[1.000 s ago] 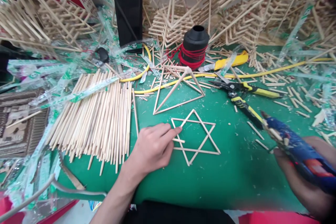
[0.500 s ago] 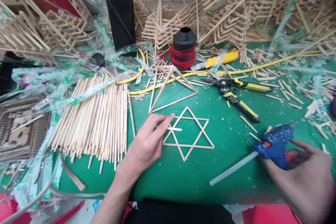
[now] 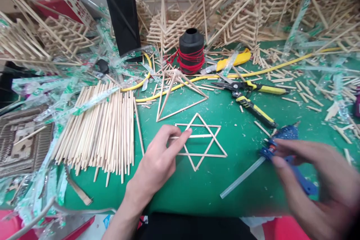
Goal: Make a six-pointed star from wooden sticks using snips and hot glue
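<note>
My left hand [image 3: 157, 153] pinches a thin wooden stick [image 3: 199, 136] between thumb and fingers, holding it across a six-pointed star [image 3: 206, 155] of wooden sticks on the green tabletop. Its near end is hidden by the fingers. On the right, a blue hot glue gun [image 3: 285, 134] lies on its side, a translucent glue stick [image 3: 243, 178] poking out of its back. My right hand [image 3: 315, 180], blurred, is over the gun with thumb and forefinger apart; the gun's handle shows beneath the palm. Behind the star stands a pyramid frame [image 3: 182, 109] of sticks.
A pile of wooden sticks [image 3: 98, 131] lies left of my left hand. Beyond the star are yellow-black pliers [image 3: 254, 110], a yellow utility knife [image 3: 233, 61], a yellow cable [image 3: 264, 70] and a black spool [image 3: 191, 47] with red thread. Stacked stick structures [image 3: 239, 26] line the back.
The stick in my left hand has moved right, reaching farther across the star. The glue gun has tipped flatter onto the table, and my right hand has loosened from its handle and shifted left.
</note>
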Demonstrator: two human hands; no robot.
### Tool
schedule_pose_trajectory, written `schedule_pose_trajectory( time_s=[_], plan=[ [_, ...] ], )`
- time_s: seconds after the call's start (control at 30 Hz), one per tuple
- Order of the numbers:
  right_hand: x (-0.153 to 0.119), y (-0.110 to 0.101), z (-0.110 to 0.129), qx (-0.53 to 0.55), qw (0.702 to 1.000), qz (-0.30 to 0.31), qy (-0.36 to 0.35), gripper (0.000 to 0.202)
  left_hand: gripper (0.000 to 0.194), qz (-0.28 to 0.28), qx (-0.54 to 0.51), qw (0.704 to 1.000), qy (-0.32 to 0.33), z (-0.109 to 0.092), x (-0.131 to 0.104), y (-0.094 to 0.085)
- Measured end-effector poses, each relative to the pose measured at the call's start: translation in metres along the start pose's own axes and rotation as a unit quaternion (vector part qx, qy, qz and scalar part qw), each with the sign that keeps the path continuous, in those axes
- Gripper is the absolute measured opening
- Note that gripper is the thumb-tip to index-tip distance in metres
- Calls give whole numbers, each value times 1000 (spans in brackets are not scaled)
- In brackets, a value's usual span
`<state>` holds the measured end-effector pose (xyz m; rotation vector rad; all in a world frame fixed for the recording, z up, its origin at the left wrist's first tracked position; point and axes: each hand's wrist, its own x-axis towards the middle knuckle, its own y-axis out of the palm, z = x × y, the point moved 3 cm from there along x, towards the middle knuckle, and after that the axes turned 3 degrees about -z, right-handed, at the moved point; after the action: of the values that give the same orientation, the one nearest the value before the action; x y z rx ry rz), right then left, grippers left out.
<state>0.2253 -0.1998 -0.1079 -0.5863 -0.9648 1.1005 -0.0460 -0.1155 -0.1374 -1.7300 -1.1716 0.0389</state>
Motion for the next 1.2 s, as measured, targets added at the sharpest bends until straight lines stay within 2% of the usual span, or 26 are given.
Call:
schedule_pose_trajectory(
  time_s=[0.1,0.2,0.33,0.63,0.73,0.9,1.2],
  plan=[
    [21,27,38,69,994,80,-37,35,39,13,-8,1000,11,-8,5,5],
    [29,47,50,154,979,116,-64,23,33,26,-21,999,10,-15,7,6],
    [31,56,42,164,976,135,-52,16,25,9,-29,1000,5,-11,4,2],
    [38,68,32,107,985,132,-37,12,17,11,16,999,-28,23,7,-3],
    [39,72,30,97,986,133,-38,12,16,-2,30,999,-25,25,9,-1],
    [42,76,25,69,989,124,-34,10,18,-26,-14,998,-59,27,10,6],
    [44,83,20,70,989,125,-30,11,25,-40,-30,997,-55,29,9,11]
  ],
)
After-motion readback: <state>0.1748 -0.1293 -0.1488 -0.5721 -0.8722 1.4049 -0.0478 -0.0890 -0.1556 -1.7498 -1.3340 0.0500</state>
